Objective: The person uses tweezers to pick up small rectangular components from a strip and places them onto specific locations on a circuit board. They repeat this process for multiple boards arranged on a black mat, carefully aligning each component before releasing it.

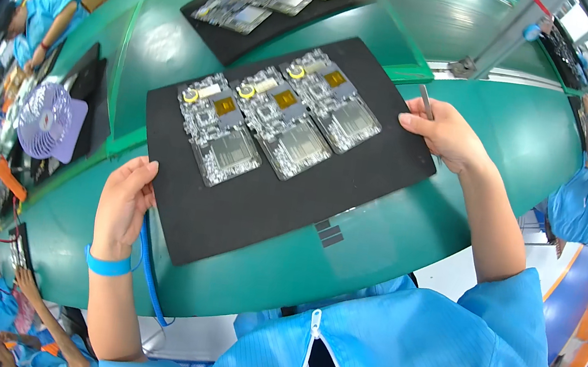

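A black mat (pixel 245 218) is in front of me, slightly tilted, with three circuit boards side by side on it: the left board (pixel 221 144), the middle board (pixel 289 135) and the right board (pixel 340 112). Each carries a yellow ring and a brown square. My left hand (pixel 125 198) pinches the mat's left edge and wears a blue wrist strap (pixel 109 264). At the opposite edge, my right hand (pixel 449 133) grips the mat with its thumb on top. A slim metal tool (pixel 426 101), perhaps tweezers, sticks up from that hand; its other end is hidden.
Beyond my mat, another black mat (pixel 213 35) bears similar boards on the green table (pixel 280 286). Small black strips (pixel 329 234) lie near the front edge. A blue cord (pixel 148 276) hangs by my left wrist. A purple fan (pixel 49 122) stands left; co-workers sit on both sides.
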`<action>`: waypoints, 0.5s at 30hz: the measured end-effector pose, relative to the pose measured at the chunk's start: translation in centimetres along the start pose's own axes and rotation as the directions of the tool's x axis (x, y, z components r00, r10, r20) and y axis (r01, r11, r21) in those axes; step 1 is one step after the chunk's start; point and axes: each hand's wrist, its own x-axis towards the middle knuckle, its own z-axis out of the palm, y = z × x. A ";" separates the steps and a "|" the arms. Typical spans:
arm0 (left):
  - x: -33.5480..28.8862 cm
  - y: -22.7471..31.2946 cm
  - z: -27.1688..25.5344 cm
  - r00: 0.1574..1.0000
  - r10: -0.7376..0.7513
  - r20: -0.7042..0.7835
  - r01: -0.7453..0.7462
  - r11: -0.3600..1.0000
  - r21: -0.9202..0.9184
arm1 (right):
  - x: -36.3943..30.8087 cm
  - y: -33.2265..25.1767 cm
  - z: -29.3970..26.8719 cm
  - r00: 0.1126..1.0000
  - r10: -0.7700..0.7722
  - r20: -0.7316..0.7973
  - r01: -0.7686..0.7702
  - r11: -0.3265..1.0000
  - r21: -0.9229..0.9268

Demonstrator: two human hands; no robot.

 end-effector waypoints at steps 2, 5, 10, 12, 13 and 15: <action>-1.8 2.2 2.2 1.000 0.019 0.006 -0.020 0.997 0.078 | -2.1 0.5 -2.4 1.000 0.012 -0.025 -0.013 0.999 -0.039; -2.8 2.6 7.6 0.969 -0.080 0.234 0.020 0.968 0.249 | -6.1 2.9 -8.0 0.978 0.043 -0.203 -0.063 0.994 -0.092; 0.2 -1.2 21.3 0.819 -0.145 0.555 -0.072 0.934 0.351 | -10.7 12.5 -22.2 0.874 -0.033 -0.485 -0.049 0.987 -0.156; 3.4 -3.9 27.1 0.697 -0.145 0.702 -0.071 0.960 0.269 | -11.9 16.8 -28.8 0.787 -0.076 -0.612 -0.068 0.975 -0.210; 5.2 -5.0 29.4 0.646 -0.154 0.748 -0.085 0.959 0.270 | -12.1 18.5 -30.9 0.745 -0.064 -0.664 -0.095 0.975 -0.202; 7.5 -4.9 29.9 0.736 -0.042 0.676 -0.240 0.917 0.318 | -10.2 20.7 -34.4 0.729 0.013 -0.685 -0.053 0.998 -0.038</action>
